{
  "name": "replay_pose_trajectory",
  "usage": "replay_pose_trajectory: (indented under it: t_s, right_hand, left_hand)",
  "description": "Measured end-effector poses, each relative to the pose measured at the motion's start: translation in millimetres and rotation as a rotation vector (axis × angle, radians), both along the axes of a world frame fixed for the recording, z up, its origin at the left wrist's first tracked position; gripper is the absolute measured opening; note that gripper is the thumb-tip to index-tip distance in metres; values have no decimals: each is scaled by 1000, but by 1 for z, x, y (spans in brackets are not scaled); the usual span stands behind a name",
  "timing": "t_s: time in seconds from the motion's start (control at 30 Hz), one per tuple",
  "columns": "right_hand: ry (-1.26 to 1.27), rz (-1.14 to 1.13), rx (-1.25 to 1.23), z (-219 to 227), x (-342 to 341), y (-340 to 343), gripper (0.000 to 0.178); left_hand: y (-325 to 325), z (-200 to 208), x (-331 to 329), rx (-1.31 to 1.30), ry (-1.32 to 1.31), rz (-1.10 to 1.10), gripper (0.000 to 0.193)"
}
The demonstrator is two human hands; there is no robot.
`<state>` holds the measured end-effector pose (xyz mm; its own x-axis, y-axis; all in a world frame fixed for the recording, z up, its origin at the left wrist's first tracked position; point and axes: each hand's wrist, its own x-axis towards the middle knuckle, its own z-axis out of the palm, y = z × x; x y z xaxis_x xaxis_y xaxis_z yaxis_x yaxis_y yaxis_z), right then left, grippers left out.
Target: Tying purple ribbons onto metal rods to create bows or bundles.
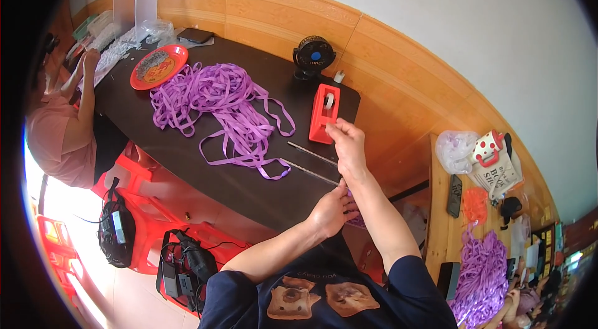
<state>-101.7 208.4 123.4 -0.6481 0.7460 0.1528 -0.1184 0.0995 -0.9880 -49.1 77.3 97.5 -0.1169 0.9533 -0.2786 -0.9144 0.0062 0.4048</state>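
My right hand (349, 147) is at the near end of a red tape dispenser (318, 129), its thumb and fingertips pinched together. Whatever is between those fingertips is too small to make out. Lower down, at the table's edge, my left hand (331, 209) has its fingers curled in, and a bit of purple ribbon shows beside them. Two thin, pale, speckled strips (309, 171) lie on the dark table and run toward my hands. To their left spreads a large tangled heap of purple ribbon (233, 101), one loop reaching close to the strips.
A small black fan (313, 55) stands behind the dispenser. Farther left is a red plate (177, 58) with grey bits on it. Another person (65, 123) works at the table's left end. Red stools with black bags are below; a wooden bench (439, 204) on the right bears more purple ribbon.
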Motion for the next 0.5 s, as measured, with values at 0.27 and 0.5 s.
replay_pose_trajectory:
  t_s: [0.27, 0.5]
  right_hand:
    - [-29, 1, -19, -27, 13, -1, 17]
    - [-92, -61, 187, -35, 13, 10, 11]
  left_hand:
    - [1, 5, 4, -49, 11, 29, 46]
    - [0, 0, 3, -37, 6, 6, 50]
